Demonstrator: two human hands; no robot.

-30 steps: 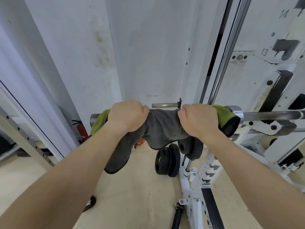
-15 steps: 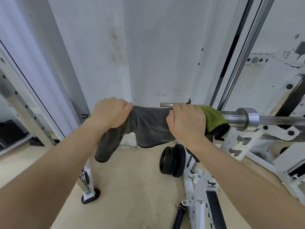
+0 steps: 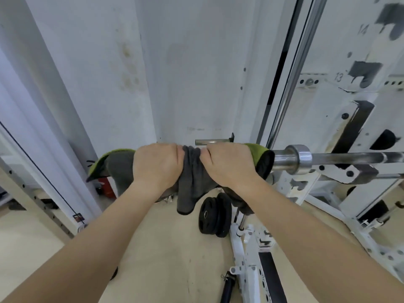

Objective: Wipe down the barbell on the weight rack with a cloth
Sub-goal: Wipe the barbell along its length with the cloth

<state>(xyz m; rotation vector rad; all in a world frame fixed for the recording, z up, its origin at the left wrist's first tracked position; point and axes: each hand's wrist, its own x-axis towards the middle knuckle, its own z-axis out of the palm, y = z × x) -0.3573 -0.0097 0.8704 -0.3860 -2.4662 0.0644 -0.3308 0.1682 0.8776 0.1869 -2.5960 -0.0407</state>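
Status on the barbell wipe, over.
Both gripping the cloth, left hand and right hand nearly touching. It wraps the barbell left of its collar. Nothing visible blocking the bare bar.

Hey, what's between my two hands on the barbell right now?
In the head view, a bunched fold of the grey cloth fills the narrow gap between the left hand and right hand, hiding the barbell there.

Both hands grip a grey and green cloth [image 3: 192, 171] wrapped over the barbell [image 3: 341, 158], the left hand [image 3: 157, 166] and right hand [image 3: 227, 165] almost touching, with bunched grey cloth hanging between them. Bare steel barbell and its collar [image 3: 298, 158] extend just beyond the right hand, resting on the white rack [image 3: 341, 171]. Below the right hand, black weight plates [image 3: 215, 215] stand on the floor.
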